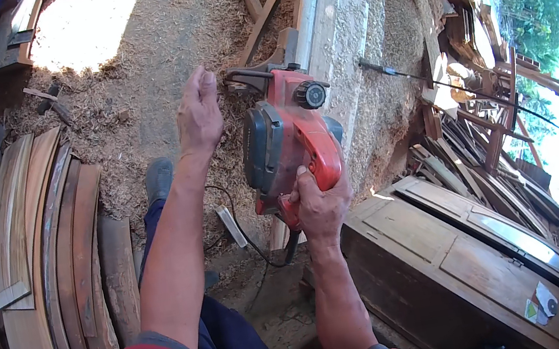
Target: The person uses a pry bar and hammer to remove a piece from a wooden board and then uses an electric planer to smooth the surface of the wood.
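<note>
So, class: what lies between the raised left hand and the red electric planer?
In the head view, nothing solid: the left hand hangs apart from the red planer, with only the sawdust-covered floor showing through the gap.

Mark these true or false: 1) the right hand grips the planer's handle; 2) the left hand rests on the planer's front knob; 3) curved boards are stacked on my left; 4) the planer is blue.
1) True: the right hand is closed on the rear handle of the planer.
2) False: the left hand is open in the air beside it, off the knob.
3) True: curved boards lie there.
4) False: it is red.
</note>
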The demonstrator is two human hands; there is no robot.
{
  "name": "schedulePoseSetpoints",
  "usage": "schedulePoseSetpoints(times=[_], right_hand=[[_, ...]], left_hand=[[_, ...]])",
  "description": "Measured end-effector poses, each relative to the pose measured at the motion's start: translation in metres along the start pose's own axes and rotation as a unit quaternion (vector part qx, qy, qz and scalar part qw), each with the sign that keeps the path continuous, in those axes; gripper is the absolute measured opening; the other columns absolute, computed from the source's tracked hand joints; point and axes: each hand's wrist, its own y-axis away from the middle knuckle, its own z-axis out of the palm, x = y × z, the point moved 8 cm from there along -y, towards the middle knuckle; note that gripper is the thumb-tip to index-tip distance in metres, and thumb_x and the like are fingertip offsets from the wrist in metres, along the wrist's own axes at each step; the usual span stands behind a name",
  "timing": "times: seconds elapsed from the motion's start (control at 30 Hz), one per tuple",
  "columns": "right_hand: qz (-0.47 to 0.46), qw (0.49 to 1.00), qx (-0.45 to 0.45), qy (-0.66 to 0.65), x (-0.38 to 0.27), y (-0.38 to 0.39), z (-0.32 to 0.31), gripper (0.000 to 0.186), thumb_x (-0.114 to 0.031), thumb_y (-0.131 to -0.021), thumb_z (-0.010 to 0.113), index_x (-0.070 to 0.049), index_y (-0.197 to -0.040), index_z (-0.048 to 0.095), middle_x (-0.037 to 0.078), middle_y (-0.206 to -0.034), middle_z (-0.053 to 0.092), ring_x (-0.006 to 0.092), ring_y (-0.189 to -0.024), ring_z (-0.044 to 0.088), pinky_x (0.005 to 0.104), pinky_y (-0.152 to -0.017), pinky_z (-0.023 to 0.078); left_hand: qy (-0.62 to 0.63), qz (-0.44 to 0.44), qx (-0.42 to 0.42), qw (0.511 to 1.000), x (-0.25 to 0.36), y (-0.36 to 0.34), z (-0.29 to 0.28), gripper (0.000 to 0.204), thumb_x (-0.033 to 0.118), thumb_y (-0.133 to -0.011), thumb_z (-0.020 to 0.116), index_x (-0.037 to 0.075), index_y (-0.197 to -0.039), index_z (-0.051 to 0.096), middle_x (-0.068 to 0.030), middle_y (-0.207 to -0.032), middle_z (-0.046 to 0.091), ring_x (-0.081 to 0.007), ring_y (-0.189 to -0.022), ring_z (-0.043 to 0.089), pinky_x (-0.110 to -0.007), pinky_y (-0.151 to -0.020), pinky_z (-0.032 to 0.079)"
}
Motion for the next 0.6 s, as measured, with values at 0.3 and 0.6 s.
schedulePoseSetpoints(times=[0.3, 0.6], right_hand=[[-0.02, 0.999, 0.029, -0.03, -0.038, -0.048, 0.017, 0.012, -0.002, -0.09, 0.059, 0.003, -0.099, 0.054, 0.007, -0.066, 0.056, 0.015, -0.053, 0.055, 0.0285, -0.052, 0.049], [-0.031, 0.998, 0.041, -0.022, -0.072, -0.093, 0.041, 0.012, -0.007, -0.087, 0.061, 0.001, -0.091, 0.054, 0.009, -0.065, 0.056, 0.0167, -0.049, 0.053, 0.03, -0.048, 0.049]], left_hand=[[0.095, -0.148, -0.272, 0.946, -0.06, 0.189, 0.045, 0.04, 0.036, -0.104, 0.047, 0.001, -0.109, 0.064, -0.017, -0.089, 0.068, -0.0311, -0.08, 0.066, -0.039, -0.075, 0.051], [0.048, -0.149, -0.35, 0.924, -0.032, 0.181, 0.086, 0.034, 0.033, -0.086, 0.071, 0.0, -0.087, 0.067, -0.0219, -0.08, 0.066, -0.0404, -0.077, 0.067, -0.046, -0.068, 0.051]])
